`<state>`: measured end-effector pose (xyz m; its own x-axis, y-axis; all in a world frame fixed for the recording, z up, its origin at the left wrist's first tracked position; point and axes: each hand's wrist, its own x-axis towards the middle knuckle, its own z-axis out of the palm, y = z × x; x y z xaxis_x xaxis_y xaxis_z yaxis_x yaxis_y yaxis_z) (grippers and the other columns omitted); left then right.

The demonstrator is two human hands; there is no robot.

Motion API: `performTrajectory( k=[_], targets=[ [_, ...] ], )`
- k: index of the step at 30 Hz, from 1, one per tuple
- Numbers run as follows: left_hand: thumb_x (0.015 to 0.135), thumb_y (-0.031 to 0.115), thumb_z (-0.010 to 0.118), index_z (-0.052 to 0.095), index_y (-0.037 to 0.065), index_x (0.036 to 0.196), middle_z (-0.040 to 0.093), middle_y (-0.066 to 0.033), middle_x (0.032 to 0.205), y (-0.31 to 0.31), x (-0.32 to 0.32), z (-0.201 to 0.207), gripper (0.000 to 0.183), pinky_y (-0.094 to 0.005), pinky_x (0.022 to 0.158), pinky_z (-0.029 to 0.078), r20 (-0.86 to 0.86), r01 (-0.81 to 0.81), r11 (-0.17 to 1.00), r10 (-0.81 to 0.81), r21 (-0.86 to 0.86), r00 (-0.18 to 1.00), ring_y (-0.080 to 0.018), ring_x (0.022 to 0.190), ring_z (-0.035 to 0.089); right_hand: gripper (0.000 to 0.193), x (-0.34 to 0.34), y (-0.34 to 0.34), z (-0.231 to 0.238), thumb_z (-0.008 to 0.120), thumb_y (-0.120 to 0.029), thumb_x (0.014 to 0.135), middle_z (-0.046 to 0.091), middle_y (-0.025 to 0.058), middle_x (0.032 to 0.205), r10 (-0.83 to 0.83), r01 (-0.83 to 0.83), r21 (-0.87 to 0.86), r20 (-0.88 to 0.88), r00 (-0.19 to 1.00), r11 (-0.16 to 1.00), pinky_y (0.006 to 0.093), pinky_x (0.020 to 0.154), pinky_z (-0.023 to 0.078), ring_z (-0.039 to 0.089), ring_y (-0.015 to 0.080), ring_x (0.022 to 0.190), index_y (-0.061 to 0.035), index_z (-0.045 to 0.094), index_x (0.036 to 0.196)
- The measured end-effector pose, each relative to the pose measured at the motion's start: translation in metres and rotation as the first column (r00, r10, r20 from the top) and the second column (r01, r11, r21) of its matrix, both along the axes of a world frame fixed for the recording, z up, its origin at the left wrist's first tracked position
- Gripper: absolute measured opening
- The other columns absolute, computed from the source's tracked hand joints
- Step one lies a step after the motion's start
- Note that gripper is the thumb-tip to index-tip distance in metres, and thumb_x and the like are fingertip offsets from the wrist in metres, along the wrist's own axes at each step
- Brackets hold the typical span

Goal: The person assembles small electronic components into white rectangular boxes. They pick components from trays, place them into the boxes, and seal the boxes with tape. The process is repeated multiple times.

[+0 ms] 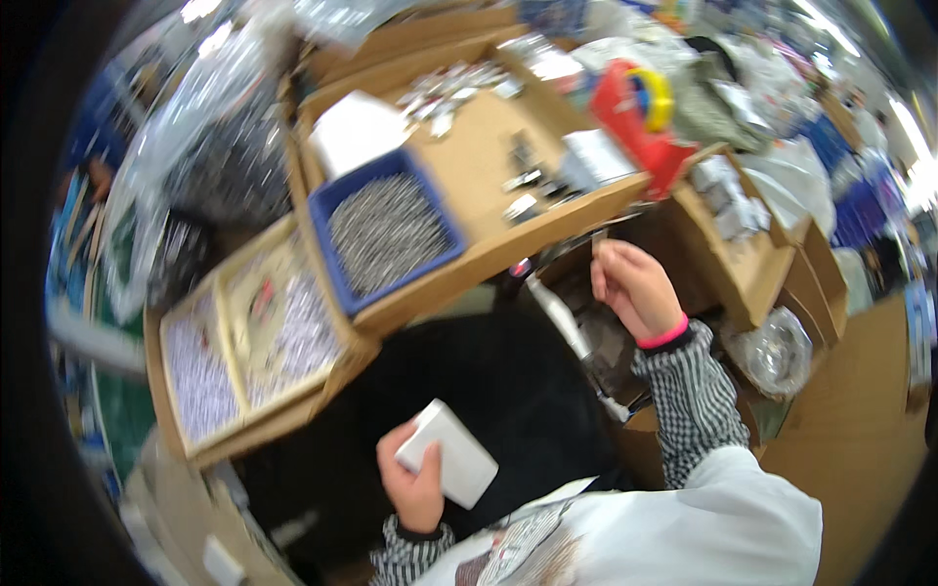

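My left hand point(412, 476) grips a small white flat box point(451, 457) low in the middle, above my dark lap. My right hand point(635, 283), with a pink band at the wrist, is raised just off the front edge of a large cardboard tray point(498, 223). Its thumb and forefinger are pinched together. A thin sliver seems to stick up from the fingertips, too small and blurred to name. Inside the tray, nearest the right hand, lie several small dark and silvery pieces point(528, 176) and a white block-like pack point(596, 156).
A blue bin point(445, 234) of thin metal pieces stands in the tray. On the left is a divided box point(234, 337) with pale slips. A red tape dispenser point(625, 117) with yellow tape stands behind. A carton point(728, 239) of small white boxes and a clear tape roll point(777, 352) are right.
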<state>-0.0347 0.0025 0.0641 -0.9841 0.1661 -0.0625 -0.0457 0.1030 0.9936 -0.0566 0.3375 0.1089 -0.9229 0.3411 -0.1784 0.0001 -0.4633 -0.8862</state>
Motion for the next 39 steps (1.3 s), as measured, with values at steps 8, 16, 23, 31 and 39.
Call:
performTrajectory(
  k=[8,16,23,31,39],
  targets=[
    [0.083,0.004,0.063,0.049,0.006,0.116,0.062,-0.0142,0.100,0.006,0.008,0.000,0.037,-0.0288,0.071,0.050,-0.049,0.096,0.984,-0.105,-0.147,0.993,-0.0195,0.083,0.063,0.069,0.039,-0.137,-0.025,0.063,-0.010,0.087,0.064,0.0104,0.087,0.454,-0.378,-0.323,0.202,0.868,0.868,0.0261,0.072,0.052,0.062,0.0142,0.077,-0.0043,0.024,0.143],
    [0.083,0.004,0.059,0.045,0.006,0.121,0.060,-0.0175,0.103,-0.001,0.011,0.011,0.041,-0.0318,0.072,0.050,-0.066,0.123,0.976,-0.137,-0.177,0.988,-0.0243,0.085,0.063,0.047,0.037,-0.168,-0.027,0.063,-0.010,0.087,0.065,0.0097,0.087,0.465,-0.409,-0.278,0.177,0.868,0.869,0.0247,0.071,0.050,0.062,0.0124,0.078,-0.0015,0.040,0.127],
    [0.082,0.004,0.059,0.043,0.006,0.126,0.060,-0.0190,0.107,0.002,0.011,0.015,0.047,-0.0336,0.077,0.051,-0.075,0.081,0.993,-0.088,-0.087,0.993,-0.0282,0.091,0.064,0.042,0.034,-0.173,-0.024,0.063,-0.007,0.086,0.066,0.0101,0.085,0.449,-0.404,-0.227,0.208,0.869,0.886,0.0227,0.069,0.050,0.063,0.0118,0.075,0.0002,0.042,0.122],
    [0.082,0.002,0.058,0.052,0.006,0.121,0.062,-0.0170,0.108,-0.005,0.007,0.016,0.039,-0.0317,0.076,0.052,-0.128,0.174,0.961,-0.204,-0.214,0.971,-0.0258,0.091,0.065,0.046,0.032,-0.174,-0.020,0.067,-0.012,0.085,0.066,0.0088,0.078,0.481,-0.446,-0.179,0.299,0.825,0.877,0.0207,0.056,0.047,0.059,0.0091,0.062,0.0002,0.042,0.122],
    [0.085,0.007,0.062,0.053,0.003,0.110,0.061,-0.0136,0.106,-0.004,0.008,0.008,0.026,-0.0280,0.074,0.050,-0.157,0.133,0.971,-0.166,-0.200,0.974,-0.0176,0.088,0.062,0.057,0.036,-0.169,-0.021,0.070,-0.026,0.083,0.060,0.0030,0.060,0.595,-0.717,0.067,0.507,0.624,0.694,0.0186,0.036,0.035,0.051,0.0066,0.042,-0.0040,0.047,0.130]
  ],
)
